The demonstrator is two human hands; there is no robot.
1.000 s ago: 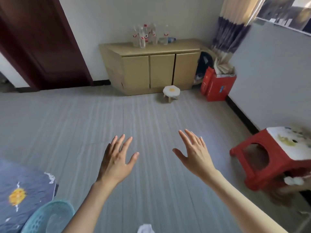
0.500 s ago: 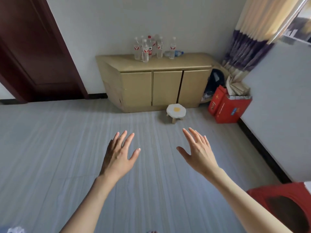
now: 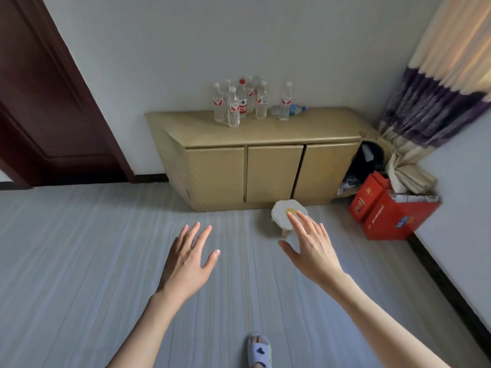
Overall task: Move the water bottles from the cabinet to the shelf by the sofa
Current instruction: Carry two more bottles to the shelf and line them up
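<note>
Left hand (image 3: pixel 187 257) out in front, palm down, fingers straight and spread, holding nothing. Right hand (image 3: pixel 310 248) level with it, fingers straight and loosely fanned, thumb out to the side, also empty. Both hang over the grey floor (image 3: pixel 79 261), well apart from the cabinet (image 3: pixel 265 166).

Cabinet low, tan, three doors closed, set against the white wall (image 3: pixel 186 49). Bottles (image 3: pixel 239 104) on its top toward the back: a tight upright cluster, clear plastic, mostly white caps with red-and-white labels, one red cap in the middle. Count roughly seven in the cluster; those at the back overlap and are hard to separate. One more upright bottle (image 3: pixel 285 104) stands just right of the cluster. A blue-labelled bottle (image 3: pixel 293 110) lies on its side behind it, cap pointing right.

Small stool (image 3: pixel 285 213) on the floor just in front of the cabinet's middle door, white top with a yellow spot. Right fingertips overlap it in view; contact unlikely, since the hand is nearer the camera.

Dark red door (image 3: pixel 47 88) at left. Curtain (image 3: pixel 438 88), cream over purple bands, in the right corner. Two red boxes (image 3: pixel 385 213) on the floor beneath it, beside the cabinet's right end, with dark things tucked between.

One foot in a pale slipper (image 3: pixel 259 350) at bottom centre.
</note>
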